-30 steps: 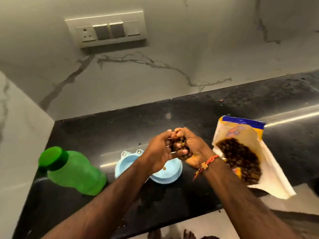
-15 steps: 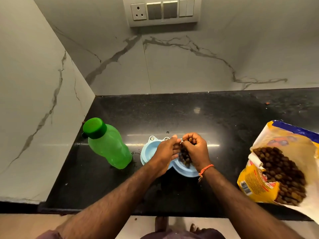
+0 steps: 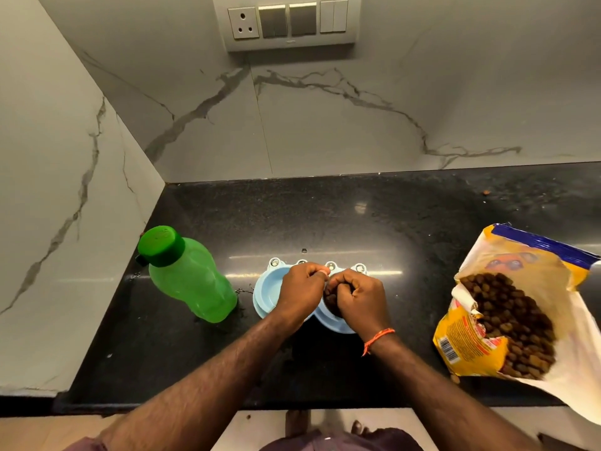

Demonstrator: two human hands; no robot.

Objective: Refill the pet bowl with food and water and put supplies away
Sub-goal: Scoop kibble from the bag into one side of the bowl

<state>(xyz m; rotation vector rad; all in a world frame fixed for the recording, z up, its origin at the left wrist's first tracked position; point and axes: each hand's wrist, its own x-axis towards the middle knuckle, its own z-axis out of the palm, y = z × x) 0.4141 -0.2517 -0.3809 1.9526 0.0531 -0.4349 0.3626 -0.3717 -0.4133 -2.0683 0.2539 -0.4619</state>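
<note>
A light blue double pet bowl sits on the black countertop, mostly hidden under my hands. My right hand is curled around brown kibble just over the right compartment. My left hand hovers over the bowl's middle, fingers bent, fingertips touching the right hand; nothing shows in it. A green water bottle with its cap on stands left of the bowl. An open yellow bag of kibble lies at the right, its mouth facing me.
Marble walls close the counter at the back and left. A switch plate hangs on the back wall. The counter's front edge runs just below my forearms. A stray kibble piece lies far right at the back.
My hands have come down from above the bowl to just over its right compartment, still carrying kibble. The view has shifted, so the bag sits further right.
</note>
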